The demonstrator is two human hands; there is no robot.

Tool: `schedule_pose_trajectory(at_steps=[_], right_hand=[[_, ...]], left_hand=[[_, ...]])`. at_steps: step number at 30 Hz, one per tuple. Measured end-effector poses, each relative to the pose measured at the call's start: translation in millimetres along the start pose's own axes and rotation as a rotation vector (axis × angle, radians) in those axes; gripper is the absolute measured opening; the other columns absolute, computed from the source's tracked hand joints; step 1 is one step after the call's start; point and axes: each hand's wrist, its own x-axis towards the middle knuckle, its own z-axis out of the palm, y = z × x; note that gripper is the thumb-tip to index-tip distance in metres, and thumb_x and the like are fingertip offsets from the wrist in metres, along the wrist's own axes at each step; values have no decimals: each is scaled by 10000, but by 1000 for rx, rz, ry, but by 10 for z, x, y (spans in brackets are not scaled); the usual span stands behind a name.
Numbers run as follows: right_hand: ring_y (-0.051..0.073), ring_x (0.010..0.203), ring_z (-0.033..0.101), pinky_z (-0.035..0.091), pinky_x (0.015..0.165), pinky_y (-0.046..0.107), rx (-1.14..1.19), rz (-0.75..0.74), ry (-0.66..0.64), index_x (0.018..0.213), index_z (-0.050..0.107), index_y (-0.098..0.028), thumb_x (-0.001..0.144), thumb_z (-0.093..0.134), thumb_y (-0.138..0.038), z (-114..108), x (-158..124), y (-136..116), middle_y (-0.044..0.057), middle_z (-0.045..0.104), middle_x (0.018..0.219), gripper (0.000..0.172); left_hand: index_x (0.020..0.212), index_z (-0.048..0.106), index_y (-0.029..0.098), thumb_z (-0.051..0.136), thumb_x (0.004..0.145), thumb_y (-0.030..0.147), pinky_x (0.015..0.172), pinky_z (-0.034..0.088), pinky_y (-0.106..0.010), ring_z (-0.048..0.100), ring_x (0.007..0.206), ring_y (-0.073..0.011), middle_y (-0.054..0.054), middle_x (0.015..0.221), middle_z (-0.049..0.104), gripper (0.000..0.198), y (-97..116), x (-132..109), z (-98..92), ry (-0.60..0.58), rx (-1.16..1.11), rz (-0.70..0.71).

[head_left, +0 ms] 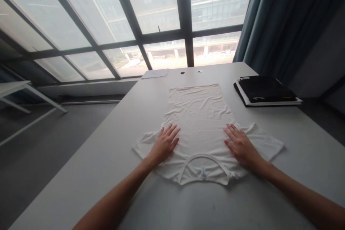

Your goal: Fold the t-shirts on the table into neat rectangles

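Dark-framed windows (185, 39) and a blue curtain (256, 18) back the white surface (107, 158), with another white table (13, 87) standing off to the left. Near the far edge lie some paper sheets (155, 74) and two round disc-like spots (one dark, one pale). On the right sits a black-and-white stack of flat items (269, 90) — apart from the white T-shirt (199, 129), which lies spread mid-surface, neckline nearest. Left hand (165, 143) and right hand (238, 145) rest on it — both flat, unclenched.
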Motion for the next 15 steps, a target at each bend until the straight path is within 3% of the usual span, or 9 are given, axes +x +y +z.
schedule_pose_trajectory(at_steps=[7, 9, 12, 15], right_hand=[[303, 1503, 260, 291, 1170, 564, -74, -30, 8, 1482, 459, -162, 1022, 352, -404, 194, -38, 76, 156, 364, 1595, 531], [305, 1499, 271, 293, 1172, 562, -84, -40, 13, 1477, 469, -161, 1016, 369, -406, 208, -53, 92, 157, 366, 1594, 531], [311, 1490, 291, 306, 1168, 557, -97, -42, 15, 1465, 485, -151, 1013, 370, -405, 217, -61, 101, 164, 379, 1585, 530], [321, 1478, 317, 320, 1158, 562, -97, -43, 26, 1443, 512, -155, 1008, 368, -406, 223, -58, 109, 172, 402, 1570, 522]], left_hand=[[1561, 306, 134, 394, 1026, 423, 1178, 249, -603, 209, 1513, -357, -196, 1624, 272, 615, -529, -628, 150, 105, 86, -303], [1532, 359, 118, 393, 1022, 415, 1179, 285, -555, 274, 1493, -341, -204, 1592, 341, 592, -623, -727, 111, 143, 75, -341], [1346, 585, 145, 385, 1014, 366, 1128, 391, -468, 507, 1335, -293, -167, 1409, 569, 446, -779, -700, -59, 161, 38, -365], [1181, 682, 188, 441, 963, 313, 1040, 462, -418, 628, 1119, -255, -120, 1183, 680, 348, -962, -496, -284, 148, -12, -356]])
